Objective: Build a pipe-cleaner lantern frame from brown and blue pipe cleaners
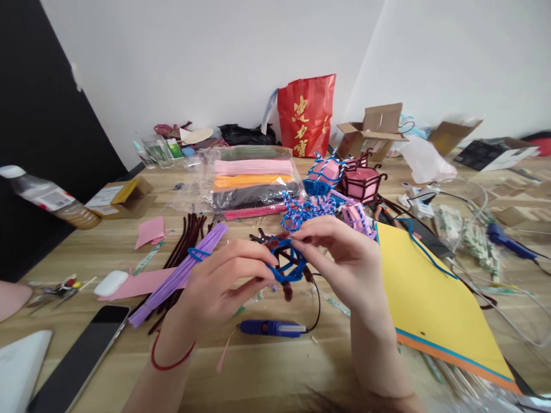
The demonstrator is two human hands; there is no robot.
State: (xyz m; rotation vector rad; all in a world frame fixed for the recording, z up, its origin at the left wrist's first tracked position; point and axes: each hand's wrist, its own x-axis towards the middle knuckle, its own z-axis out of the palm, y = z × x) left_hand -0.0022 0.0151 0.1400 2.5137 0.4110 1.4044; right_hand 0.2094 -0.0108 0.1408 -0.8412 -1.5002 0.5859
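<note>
Between my two hands is a small open frame of blue and dark brown pipe cleaners (293, 274). My left hand (230, 278) pinches its left side with the thumb and fingers. At its upper right edge, my right hand (346, 264) grips the frame between thumb and fingertips. A blue glue gun (269, 328) lies on the table below the frame, its cord running up to the right. Beside my left hand lie a bundle of purple pipe cleaners (172, 287) and dark brown pipe cleaners (183, 246). Past my right hand sit pink lanterns trimmed with pipe cleaners (360, 184).
Yellow paper sheets (434, 292) lie to the right. A phone (80, 361) and a bottle (47, 195) are on the left. Behind are packed pipe cleaners (253, 180), a red bag (306, 117) and an open cardboard box (371, 137). Cables (484, 201) cross the right side.
</note>
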